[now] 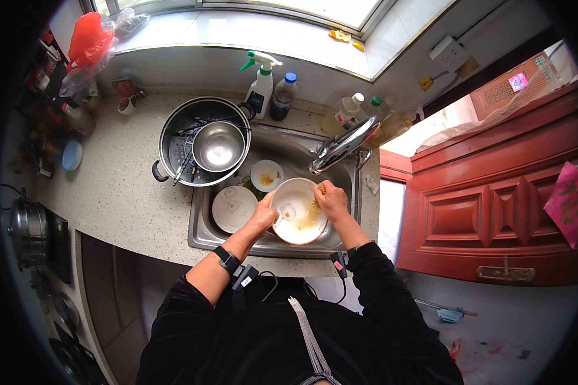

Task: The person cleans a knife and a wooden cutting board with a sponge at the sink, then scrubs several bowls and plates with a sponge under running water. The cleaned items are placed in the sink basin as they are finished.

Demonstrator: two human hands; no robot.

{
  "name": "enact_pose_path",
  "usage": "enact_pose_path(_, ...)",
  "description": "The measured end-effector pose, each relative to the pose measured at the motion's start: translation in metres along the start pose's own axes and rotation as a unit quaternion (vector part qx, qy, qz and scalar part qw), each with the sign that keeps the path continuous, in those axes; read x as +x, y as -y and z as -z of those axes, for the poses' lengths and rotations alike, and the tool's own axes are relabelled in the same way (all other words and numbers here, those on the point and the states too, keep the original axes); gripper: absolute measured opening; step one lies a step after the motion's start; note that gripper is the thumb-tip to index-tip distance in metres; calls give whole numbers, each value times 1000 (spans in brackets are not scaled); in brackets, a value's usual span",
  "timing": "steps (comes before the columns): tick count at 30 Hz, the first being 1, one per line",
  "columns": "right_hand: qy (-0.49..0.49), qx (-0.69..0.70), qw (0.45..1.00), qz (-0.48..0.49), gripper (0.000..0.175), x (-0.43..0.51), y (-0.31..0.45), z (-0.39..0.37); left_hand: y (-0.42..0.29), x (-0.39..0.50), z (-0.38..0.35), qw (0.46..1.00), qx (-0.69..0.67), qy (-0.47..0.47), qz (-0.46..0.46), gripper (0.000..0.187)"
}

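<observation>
My left hand (266, 211) grips the left side of a white bowl (296, 211) with a reddish-brown rim, tilted over the sink. A brownish scrubber (320, 191) is pinched in my right hand (332, 199) at the bowl's upper right rim; its exact kind cannot be told. Some yellowish liquid lies inside the bowl. Left of it, a second white bowl (234, 209) sits in the stainless steel sink (294, 144). Behind them is a small white dish (267, 176) with yellow-brown residue. The chrome faucet (342, 147) reaches over the sink's right part.
A large steamer pot (166, 130) holding a metal bowl (218, 147) and chopsticks overlaps the sink's left edge. Behind the sink stand a spray bottle (261, 91), a blue-capped bottle (283, 98) and several other bottles (349, 113). A red door (477, 216) is at the right.
</observation>
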State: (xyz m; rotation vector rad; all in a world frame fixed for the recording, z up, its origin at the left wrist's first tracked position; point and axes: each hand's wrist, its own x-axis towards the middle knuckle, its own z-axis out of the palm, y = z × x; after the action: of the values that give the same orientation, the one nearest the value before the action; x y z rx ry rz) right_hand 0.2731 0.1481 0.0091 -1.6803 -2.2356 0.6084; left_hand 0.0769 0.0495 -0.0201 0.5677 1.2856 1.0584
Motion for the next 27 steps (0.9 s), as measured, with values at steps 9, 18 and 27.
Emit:
enact_pose_path(9, -25, 90, 979, -182, 30, -27, -17, -31, -1, 14, 6, 995, -48, -53, -69, 83)
enact_pose_path(18, -6, 129, 985, -116, 28, -19, -8, -12, 0, 9, 6, 997, -61, -53, -8, 83)
enact_pose_path(27, -46, 46, 990, -125, 26, -4, 6, 2, -5, -2, -5, 997, -48, -17, -54, 84)
